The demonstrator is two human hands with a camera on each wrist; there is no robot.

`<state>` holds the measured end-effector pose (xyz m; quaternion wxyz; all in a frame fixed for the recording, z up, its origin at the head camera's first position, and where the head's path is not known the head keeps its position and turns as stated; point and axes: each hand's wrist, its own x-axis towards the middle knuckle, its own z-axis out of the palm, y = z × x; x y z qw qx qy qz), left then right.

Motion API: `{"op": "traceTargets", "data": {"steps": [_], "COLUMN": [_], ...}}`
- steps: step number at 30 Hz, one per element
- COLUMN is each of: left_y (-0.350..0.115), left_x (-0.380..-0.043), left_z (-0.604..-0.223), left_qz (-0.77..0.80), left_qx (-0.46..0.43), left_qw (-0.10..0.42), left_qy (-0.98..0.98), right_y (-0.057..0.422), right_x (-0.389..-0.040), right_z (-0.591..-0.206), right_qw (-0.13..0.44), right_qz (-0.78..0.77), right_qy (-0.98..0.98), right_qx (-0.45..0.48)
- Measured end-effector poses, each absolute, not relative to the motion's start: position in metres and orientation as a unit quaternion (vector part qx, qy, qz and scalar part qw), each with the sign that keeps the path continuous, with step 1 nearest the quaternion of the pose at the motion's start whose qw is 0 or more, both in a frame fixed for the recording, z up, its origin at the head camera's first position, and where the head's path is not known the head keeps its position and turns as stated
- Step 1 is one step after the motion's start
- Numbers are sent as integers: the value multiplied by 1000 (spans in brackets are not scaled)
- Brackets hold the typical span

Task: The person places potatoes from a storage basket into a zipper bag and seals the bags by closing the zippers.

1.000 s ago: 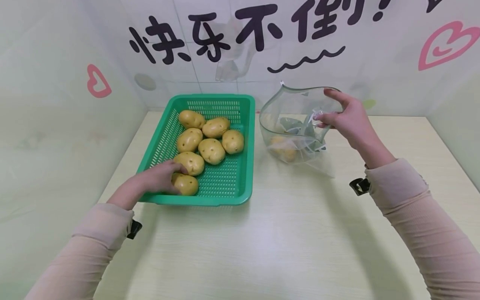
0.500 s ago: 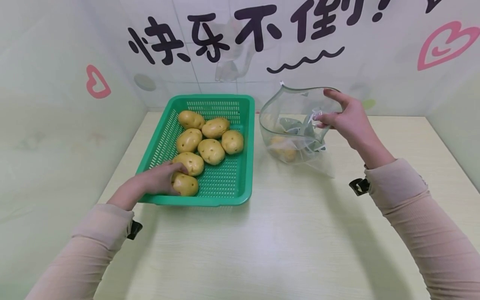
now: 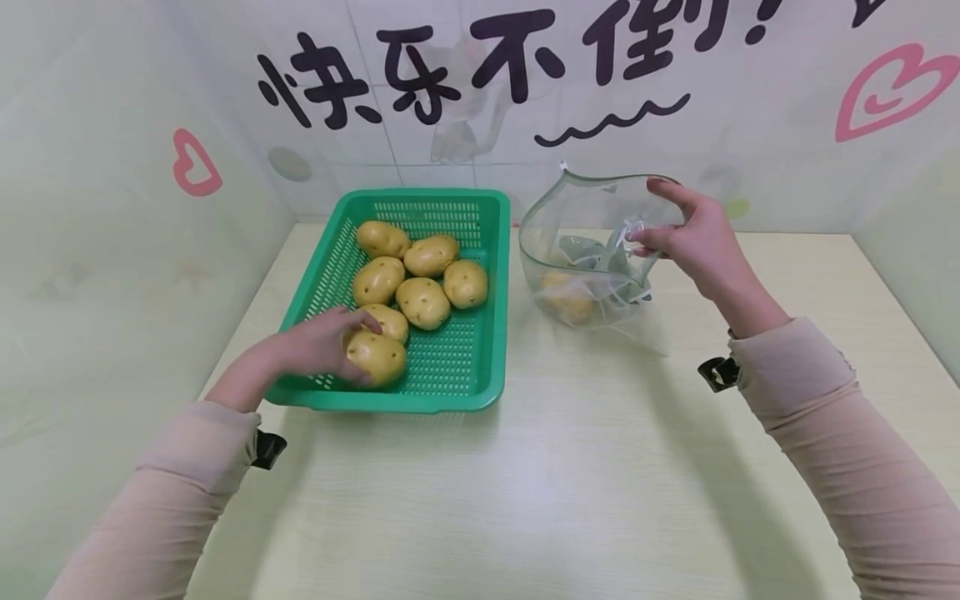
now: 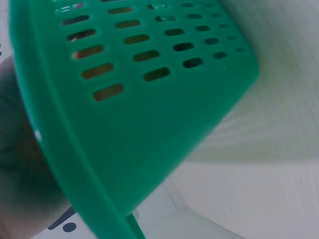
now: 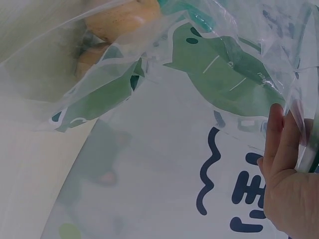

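In the head view my left hand [image 3: 318,343] grips a potato [image 3: 378,360] between thumb and fingers at the near left of the green basket [image 3: 495,333]. That potato partly covers another one [image 3: 388,321] just behind it. To the right, my right hand [image 3: 705,242] holds the rim of a clear zip bag [image 3: 536,237], whose mouth gapes wide. Potatoes [image 5: 124,20] lie at the bottom of the bag, seen through the plastic in the right wrist view. The basket wall [image 4: 129,129] hides most of my left hand in the left wrist view.
Several more potatoes [image 3: 423,302] rest in the basket, mostly toward its back and left. Basket and bag stand side by side on a pale wooden table [image 3: 525,483]. Behind them rises a white wall covering [image 3: 495,142] with black lettering.
My left hand has raised the nearest potato slightly from the basket floor, shifting it a little up and right in the head view. My right hand and the bag stay put.
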<state>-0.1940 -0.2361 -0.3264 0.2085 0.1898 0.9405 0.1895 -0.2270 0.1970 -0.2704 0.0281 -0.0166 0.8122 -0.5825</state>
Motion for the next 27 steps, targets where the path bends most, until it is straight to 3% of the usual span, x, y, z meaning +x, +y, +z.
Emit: {"op": "traceTargets", "data": {"steps": [10, 27], "left_y": [-226, -210], "left_x": [-196, -206], "left_z": [-316, -304], "left_qz": [237, 275], "left_qx": [158, 144], "left_qw": [200, 140], "left_qy": [937, 940], "right_y": [197, 198], "right_x": [-227, -226], "right_z": [-270, -269], "right_qw": [26, 28], "right_qz": [-585, -582], "right_qy": [811, 812], "right_qx": [-12, -8]}}
